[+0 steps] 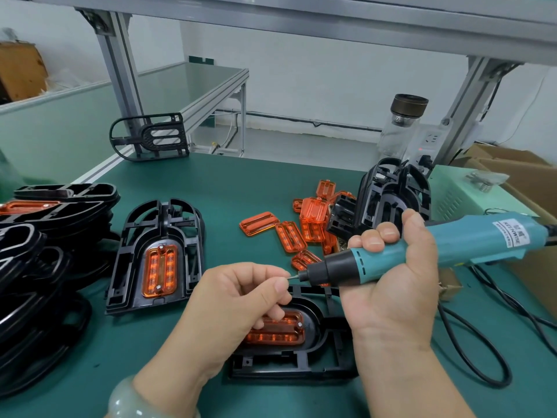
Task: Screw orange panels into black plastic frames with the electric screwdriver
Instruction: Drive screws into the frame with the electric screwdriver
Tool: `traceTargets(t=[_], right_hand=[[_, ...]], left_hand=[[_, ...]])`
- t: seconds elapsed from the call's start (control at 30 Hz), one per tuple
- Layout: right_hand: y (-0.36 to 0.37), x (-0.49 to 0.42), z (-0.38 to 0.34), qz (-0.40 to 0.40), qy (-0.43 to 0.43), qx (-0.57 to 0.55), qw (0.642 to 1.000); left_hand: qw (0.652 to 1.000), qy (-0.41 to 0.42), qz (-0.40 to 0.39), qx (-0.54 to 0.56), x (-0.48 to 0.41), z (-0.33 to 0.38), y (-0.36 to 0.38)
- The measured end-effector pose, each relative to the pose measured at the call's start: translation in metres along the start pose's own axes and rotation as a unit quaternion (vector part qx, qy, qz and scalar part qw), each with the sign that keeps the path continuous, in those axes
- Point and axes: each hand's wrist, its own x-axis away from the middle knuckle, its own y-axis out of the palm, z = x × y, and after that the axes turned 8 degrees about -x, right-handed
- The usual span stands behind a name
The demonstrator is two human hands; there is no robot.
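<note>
The right hand [391, 267] curls its fingers around the teal electric screwdriver [452, 239], and the left hand [238, 297] pinches a small screw [290, 277], mostly hidden, between thumb and forefinger at the tip of the bit. Under both hands a black frame [301, 366] lies on the green table [150, 342] with an orange panel [280, 330] seated in it. The white label [509, 233] on the tool shows capital letters starting with K, too blurred to read surely.
</note>
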Motion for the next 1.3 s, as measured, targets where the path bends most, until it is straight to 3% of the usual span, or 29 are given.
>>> traceTargets(t=[0.13, 0.3, 0.57, 1.3], right_hand=[[0.003, -0.006, 0.002, -0.012, -0.039, -0.01, 0.999], [0.001, -0.009, 0.005, -0.024, -0.034, -0.018, 0.999], [0.0, -0.011, 0.004, -0.021, -0.035, -0.01, 0.999], [-0.001, -0.016, -0.001, -0.016, -0.014, 0.024, 0.999]], left_hand=[[0.999, 0.014, 0.008, -0.043, 0.002, 0.001, -0.003], [0.986, 0.029, 0.078, -0.148, -0.002, -0.004, -0.012], [0.918, 0.003, 0.036, -0.395, 0.007, -0.012, -0.032], [0.879, -0.015, -0.057, -0.472, 0.006, -0.012, -0.032]])
